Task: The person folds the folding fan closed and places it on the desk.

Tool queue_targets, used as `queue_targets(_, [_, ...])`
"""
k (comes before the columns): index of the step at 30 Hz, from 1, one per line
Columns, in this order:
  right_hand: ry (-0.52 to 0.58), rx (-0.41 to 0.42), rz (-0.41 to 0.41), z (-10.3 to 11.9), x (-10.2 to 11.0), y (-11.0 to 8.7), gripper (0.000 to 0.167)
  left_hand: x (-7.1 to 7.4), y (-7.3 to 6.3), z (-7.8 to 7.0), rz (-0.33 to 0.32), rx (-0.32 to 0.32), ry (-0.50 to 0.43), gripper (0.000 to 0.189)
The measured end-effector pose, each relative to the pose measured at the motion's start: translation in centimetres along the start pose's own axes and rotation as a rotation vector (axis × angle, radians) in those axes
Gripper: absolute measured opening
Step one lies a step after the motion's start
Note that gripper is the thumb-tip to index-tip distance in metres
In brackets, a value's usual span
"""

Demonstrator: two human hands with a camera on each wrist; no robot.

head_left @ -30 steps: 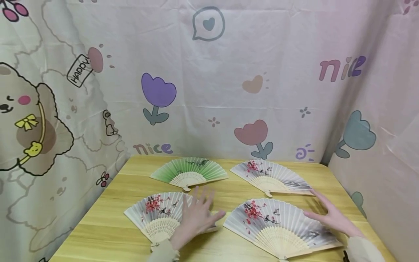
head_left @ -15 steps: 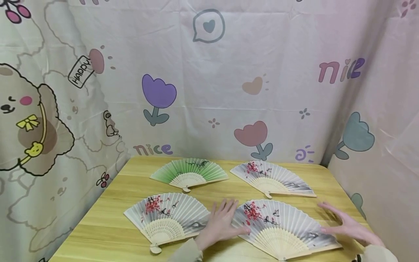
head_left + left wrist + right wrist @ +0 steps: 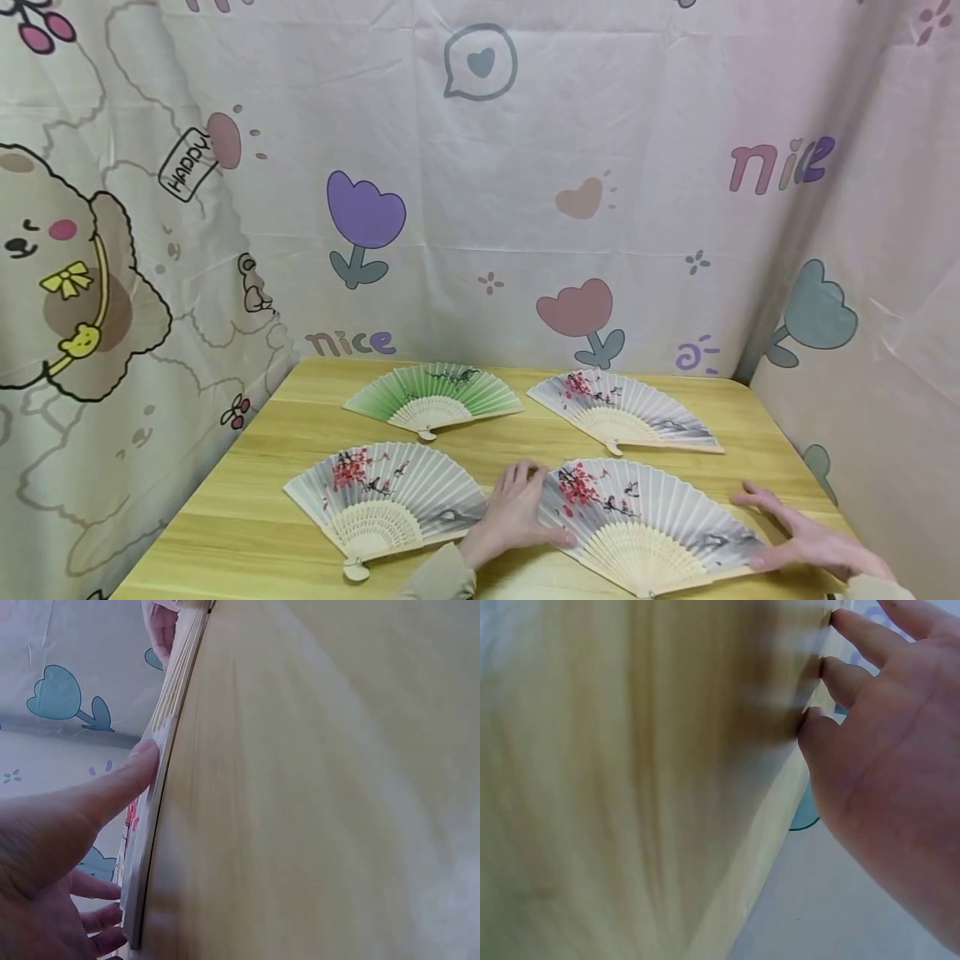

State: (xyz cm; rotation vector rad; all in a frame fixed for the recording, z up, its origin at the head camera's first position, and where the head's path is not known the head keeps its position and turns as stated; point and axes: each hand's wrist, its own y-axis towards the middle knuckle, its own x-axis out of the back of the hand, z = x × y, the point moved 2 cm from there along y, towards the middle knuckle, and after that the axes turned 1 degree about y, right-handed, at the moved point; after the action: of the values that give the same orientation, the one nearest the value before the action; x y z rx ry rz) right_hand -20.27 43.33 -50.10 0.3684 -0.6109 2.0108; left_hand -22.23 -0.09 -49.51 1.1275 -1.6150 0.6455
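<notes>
A pale grey folding fan [image 3: 637, 517] with red blossoms lies spread at the front right of the table. My left hand [image 3: 513, 512] is at its left side, the thumb touching the fan's outer rib [image 3: 146, 847] and the fingertips by its upper left corner. My right hand [image 3: 802, 533] stands at the fan's right corner, thumb touching that end. Its other fingertips rest on the table [image 3: 667, 750] in the right wrist view. A similar grey fan [image 3: 390, 500] lies open just left of my left hand.
Behind lie a green folding fan [image 3: 435, 400] and another grey blossom fan [image 3: 622, 410], both spread. A printed cloth [image 3: 480, 167] hangs behind the wooden table and along both sides.
My left hand has moved right from above the front left fan to the front right fan. My right hand has come down from the back right fan's corner. The fans look still.
</notes>
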Motion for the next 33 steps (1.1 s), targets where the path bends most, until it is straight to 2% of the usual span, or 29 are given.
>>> queue_targets(4, [0.036,0.015,0.009,-0.2,-0.3,0.0,0.060,-0.1,-0.1,0.0,-0.016,0.030,-0.032,0.106])
queue_targets(10, [0.035,0.061,-0.028,-0.9,-0.6,0.2,0.049,0.0,-0.3,-0.3,-0.026,0.065,-0.071,0.107])
queue_targets(17, [-0.048,0.257,-0.079,-5.1,-0.5,1.8,0.049,0.4,-0.1,-0.5,-0.043,0.097,-0.101,0.108])
queue_targets(18, [-0.068,0.276,-0.088,-5.7,-0.4,2.0,0.050,0.4,-0.1,-0.5,-0.044,0.101,-0.115,0.105])
queue_targets(20, [-0.050,0.262,-0.107,-6.3,-0.3,2.2,0.052,0.4,0.0,-0.5,-0.057,0.099,-0.125,0.102])
queue_targets(22, [-0.014,0.244,-0.107,-6.3,-0.2,2.3,0.053,0.4,0.0,-0.5,-0.071,0.091,-0.137,0.098])
queue_targets(25, [-0.025,0.231,-0.090,-5.6,-0.3,2.1,0.050,0.2,0.0,-0.5,-0.087,0.086,-0.178,0.095])
queue_targets(28, [0.001,0.199,-0.064,-4.1,-0.3,1.8,0.045,0.1,0.0,-0.5,-0.085,0.103,-0.266,0.096])
queue_targets(29, [-0.020,0.221,-0.055,-4.0,-0.3,1.7,0.044,0.0,0.0,-0.5,-0.085,0.110,-0.293,0.096])
queue_targets(30, [0.010,0.210,-0.052,-3.6,-0.4,1.6,0.043,0.0,0.0,-0.5,-0.084,0.119,-0.320,0.097])
queue_targets(32, [0.036,0.210,-0.054,-3.2,-0.5,1.4,0.041,0.0,0.0,-0.5,-0.084,0.131,-0.366,0.097])
queue_targets(33, [0.006,0.211,-0.072,-3.2,-0.6,1.4,0.041,0.0,0.0,-0.5,-0.085,0.135,-0.381,0.097])
